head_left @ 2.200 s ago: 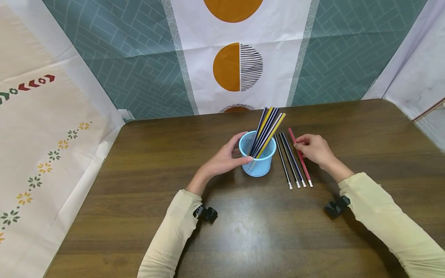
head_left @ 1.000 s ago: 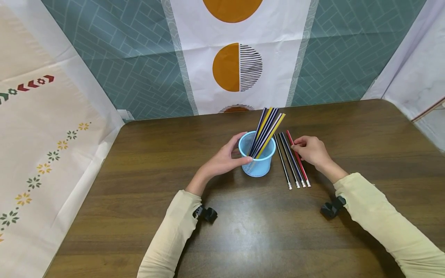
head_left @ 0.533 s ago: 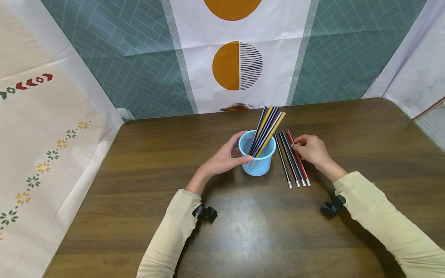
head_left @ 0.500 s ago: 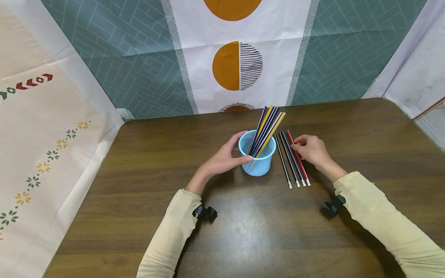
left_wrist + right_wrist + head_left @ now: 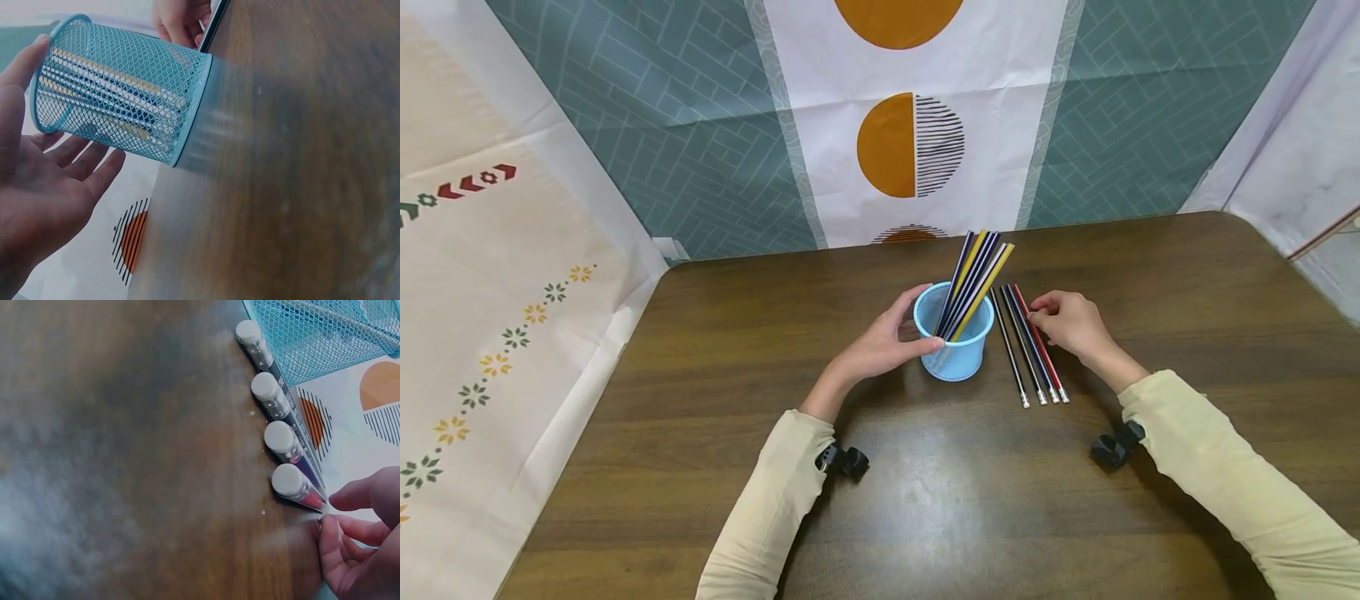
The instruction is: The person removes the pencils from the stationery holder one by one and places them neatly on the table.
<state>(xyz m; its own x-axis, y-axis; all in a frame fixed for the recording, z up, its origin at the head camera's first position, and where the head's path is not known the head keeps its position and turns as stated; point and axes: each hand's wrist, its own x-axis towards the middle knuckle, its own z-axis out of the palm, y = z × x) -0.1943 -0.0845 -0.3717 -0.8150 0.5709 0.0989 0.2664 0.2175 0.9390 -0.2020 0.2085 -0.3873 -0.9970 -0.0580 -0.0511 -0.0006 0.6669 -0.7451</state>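
Observation:
My left hand (image 5: 883,342) holds the light-blue mesh pencil cup (image 5: 958,362) from its left side, thumb on the near rim and fingers behind. The cup stands upright with several pencils (image 5: 125,94) in dark blue, yellow and white leaning right. To its right, dark pencils (image 5: 1011,346) lie in a row, erasers toward me. The red pencil (image 5: 310,499) ends the row, close against its dark neighbour. My right hand (image 5: 1071,325) is just right of the red pencil, fingertips at its edge; thumb and forefinger show a small gap between them.
Everything is on a brown wooden table (image 5: 737,358). Behind it hangs a green and white cloth (image 5: 820,167) with orange circles. A patterned cream cloth (image 5: 497,292) hangs at the left. Black cameras are strapped to both wrists.
The red pencil has shifted left, its far end swinging in beside the dark pencils. My right hand has moved slightly left and come off the pencil. The left hand and cup stay put.

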